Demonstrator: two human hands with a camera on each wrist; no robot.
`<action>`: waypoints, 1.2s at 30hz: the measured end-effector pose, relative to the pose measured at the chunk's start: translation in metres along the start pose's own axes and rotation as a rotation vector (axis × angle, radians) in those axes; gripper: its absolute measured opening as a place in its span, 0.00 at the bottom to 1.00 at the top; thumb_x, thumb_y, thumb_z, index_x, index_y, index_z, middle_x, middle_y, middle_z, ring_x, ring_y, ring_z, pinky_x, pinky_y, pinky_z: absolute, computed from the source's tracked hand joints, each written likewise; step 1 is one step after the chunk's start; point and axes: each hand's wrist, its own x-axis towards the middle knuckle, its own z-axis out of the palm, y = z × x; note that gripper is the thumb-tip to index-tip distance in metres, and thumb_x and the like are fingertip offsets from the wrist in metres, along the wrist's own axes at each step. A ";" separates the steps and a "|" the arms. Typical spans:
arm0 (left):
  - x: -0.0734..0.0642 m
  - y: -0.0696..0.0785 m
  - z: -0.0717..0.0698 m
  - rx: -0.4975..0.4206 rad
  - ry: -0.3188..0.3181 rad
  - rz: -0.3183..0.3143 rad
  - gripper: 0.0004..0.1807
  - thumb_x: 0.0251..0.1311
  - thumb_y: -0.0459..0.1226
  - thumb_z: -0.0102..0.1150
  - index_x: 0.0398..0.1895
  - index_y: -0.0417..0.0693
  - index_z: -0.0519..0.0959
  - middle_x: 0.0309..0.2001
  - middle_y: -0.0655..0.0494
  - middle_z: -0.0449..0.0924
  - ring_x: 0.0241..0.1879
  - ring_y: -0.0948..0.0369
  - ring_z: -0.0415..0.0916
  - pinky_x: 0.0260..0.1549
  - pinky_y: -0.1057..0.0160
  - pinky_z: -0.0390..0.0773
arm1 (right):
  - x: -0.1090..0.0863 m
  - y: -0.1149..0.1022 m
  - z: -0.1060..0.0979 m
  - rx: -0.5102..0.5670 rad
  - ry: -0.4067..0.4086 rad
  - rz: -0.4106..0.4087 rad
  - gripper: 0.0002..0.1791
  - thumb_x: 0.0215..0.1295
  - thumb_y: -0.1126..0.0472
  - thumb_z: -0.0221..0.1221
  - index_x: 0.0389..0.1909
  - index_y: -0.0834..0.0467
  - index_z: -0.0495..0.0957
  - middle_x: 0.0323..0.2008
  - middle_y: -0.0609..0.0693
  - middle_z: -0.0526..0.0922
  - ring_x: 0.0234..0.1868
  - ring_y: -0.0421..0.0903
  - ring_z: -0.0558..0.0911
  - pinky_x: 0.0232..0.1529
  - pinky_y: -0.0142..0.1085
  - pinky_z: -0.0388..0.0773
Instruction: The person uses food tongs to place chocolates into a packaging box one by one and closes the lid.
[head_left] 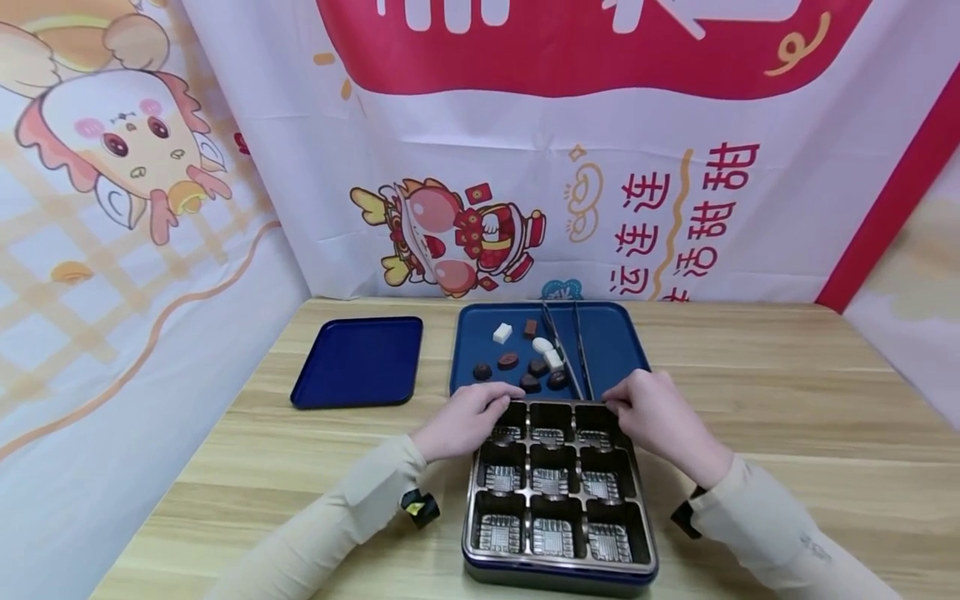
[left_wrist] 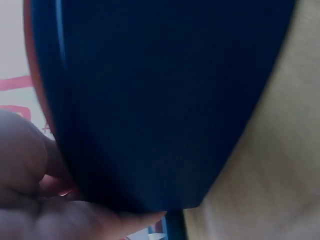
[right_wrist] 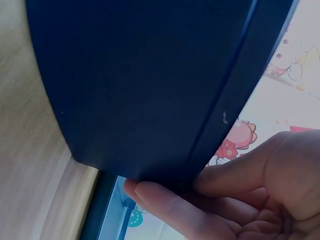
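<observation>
In front of me stands a dark blue box [head_left: 555,581], with a bronze-coloured divided insert [head_left: 558,564] in it; the insert's several square compartments hold nothing. My left hand [head_left: 471,414] grips the box's far left corner, its thumb along the rim. At the far right corner my right hand [head_left: 660,414] pinches the box between thumb and fingers. The box's blue side fills much of both wrist views, with the left hand [left_wrist: 55,215] and right hand [right_wrist: 235,195] at its far end.
Behind the box lies a blue tray [head_left: 618,342] with several chocolates, such as a white one [head_left: 502,333] and a dark one [head_left: 507,361], and metal tongs [head_left: 583,354]. A smaller blue tray [head_left: 360,362] lies left on the wooden table [head_left: 750,367]. A printed cloth [head_left: 300,167] hangs behind.
</observation>
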 end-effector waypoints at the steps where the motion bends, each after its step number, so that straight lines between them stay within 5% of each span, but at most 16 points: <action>1: 0.000 -0.002 0.002 -0.008 0.009 0.001 0.18 0.76 0.32 0.41 0.61 0.40 0.76 0.44 0.49 0.80 0.17 0.61 0.60 0.36 0.59 0.71 | 0.000 0.000 0.000 0.001 -0.007 0.002 0.09 0.57 0.77 0.59 0.32 0.68 0.87 0.32 0.59 0.86 0.25 0.43 0.80 0.21 0.34 0.73; 3: -0.001 -0.004 0.004 -0.019 0.022 0.006 0.17 0.76 0.29 0.40 0.60 0.40 0.77 0.48 0.50 0.80 0.19 0.61 0.63 0.37 0.59 0.72 | 0.001 0.001 0.000 0.006 -0.026 0.002 0.09 0.58 0.77 0.59 0.33 0.68 0.87 0.33 0.59 0.86 0.26 0.43 0.80 0.22 0.34 0.74; 6: -0.003 -0.008 0.007 -0.017 0.030 0.034 0.18 0.75 0.27 0.39 0.59 0.40 0.76 0.53 0.49 0.79 0.36 0.58 0.77 0.46 0.58 0.75 | 0.004 0.006 -0.003 0.031 -0.083 -0.015 0.08 0.60 0.75 0.61 0.34 0.66 0.88 0.32 0.56 0.87 0.28 0.43 0.81 0.25 0.35 0.76; 10: -0.004 -0.010 0.008 0.020 0.042 0.073 0.19 0.74 0.25 0.39 0.59 0.40 0.76 0.59 0.49 0.76 0.61 0.55 0.70 0.59 0.54 0.69 | 0.018 0.017 -0.014 0.135 -0.244 0.008 0.09 0.66 0.65 0.62 0.28 0.63 0.86 0.24 0.52 0.84 0.23 0.45 0.81 0.25 0.37 0.78; 14: -0.005 -0.013 0.008 0.068 0.052 0.080 0.19 0.74 0.24 0.39 0.60 0.41 0.77 0.59 0.50 0.77 0.61 0.55 0.70 0.59 0.55 0.69 | 0.038 0.028 -0.028 0.152 -0.336 0.088 0.18 0.72 0.55 0.58 0.24 0.60 0.82 0.18 0.50 0.78 0.21 0.47 0.78 0.23 0.38 0.76; 25: -0.003 -0.006 0.003 0.184 -0.013 0.128 0.25 0.70 0.21 0.38 0.67 0.40 0.72 0.57 0.49 0.78 0.59 0.55 0.72 0.59 0.57 0.70 | 0.052 0.044 -0.043 0.052 -0.276 0.143 0.19 0.71 0.54 0.58 0.41 0.69 0.84 0.28 0.54 0.84 0.29 0.50 0.82 0.27 0.41 0.78; 32: -0.004 -0.008 0.003 0.194 -0.004 0.144 0.24 0.71 0.22 0.38 0.66 0.40 0.72 0.57 0.49 0.78 0.59 0.55 0.73 0.58 0.57 0.70 | 0.073 0.043 -0.033 -0.064 -0.275 0.103 0.23 0.71 0.51 0.58 0.20 0.61 0.82 0.12 0.46 0.70 0.14 0.42 0.66 0.19 0.36 0.65; 36: -0.004 -0.009 0.005 0.166 -0.010 0.139 0.22 0.73 0.24 0.37 0.66 0.40 0.72 0.59 0.50 0.77 0.61 0.55 0.71 0.60 0.57 0.69 | 0.088 0.042 -0.022 -0.086 -0.343 0.137 0.29 0.72 0.48 0.56 0.10 0.56 0.71 0.08 0.44 0.64 0.10 0.42 0.68 0.17 0.33 0.65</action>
